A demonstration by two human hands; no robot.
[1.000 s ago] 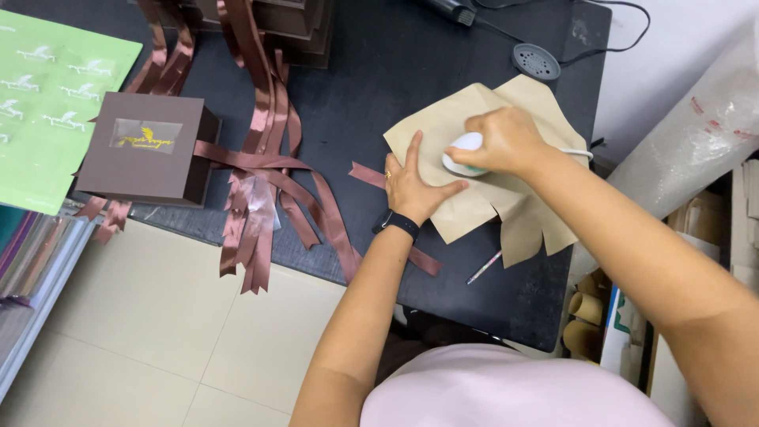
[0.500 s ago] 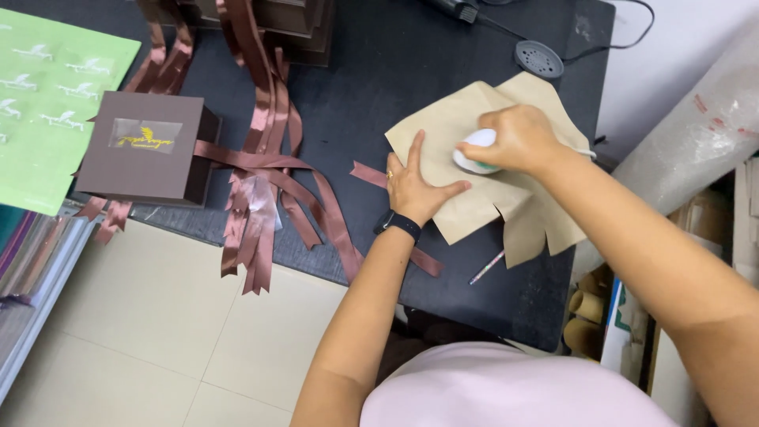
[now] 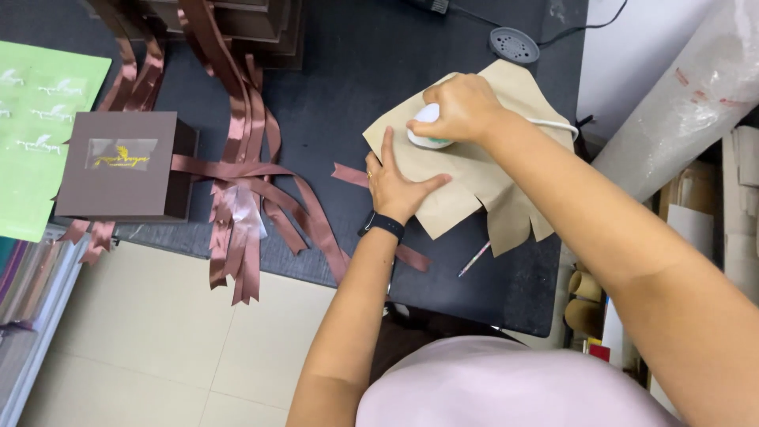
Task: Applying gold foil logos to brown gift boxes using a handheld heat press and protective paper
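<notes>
1. We see our right hand [image 3: 462,107] closed around a small white iron [image 3: 427,130], pressing it down on a sheet of brown paper [image 3: 474,170] near the far right corner of the bench [image 3: 356,71].
2. Our left hand [image 3: 399,186] lies open and flat, fingers spread, on the near left part of the same paper, just beside the iron; a dark band [image 3: 381,225] sits on that wrist.
3. A white cord [image 3: 553,126] runs from the iron toward the bench's right edge.
4. One end of a brown ribbon [image 3: 348,174] pokes out from under the left hand, and the other end shows below the wrist.
5. A thin pen [image 3: 474,258] lies near the front edge, just below the paper.
6. More brown ribbons [image 3: 253,190] trail across the middle of the bench and hang over its front edge.
7. A brown box [image 3: 122,166] sits at the front left edge, with a green sheet [image 3: 39,126] beside it on the left.
8. A round grey disc [image 3: 514,45] rests at the far right corner.
</notes>
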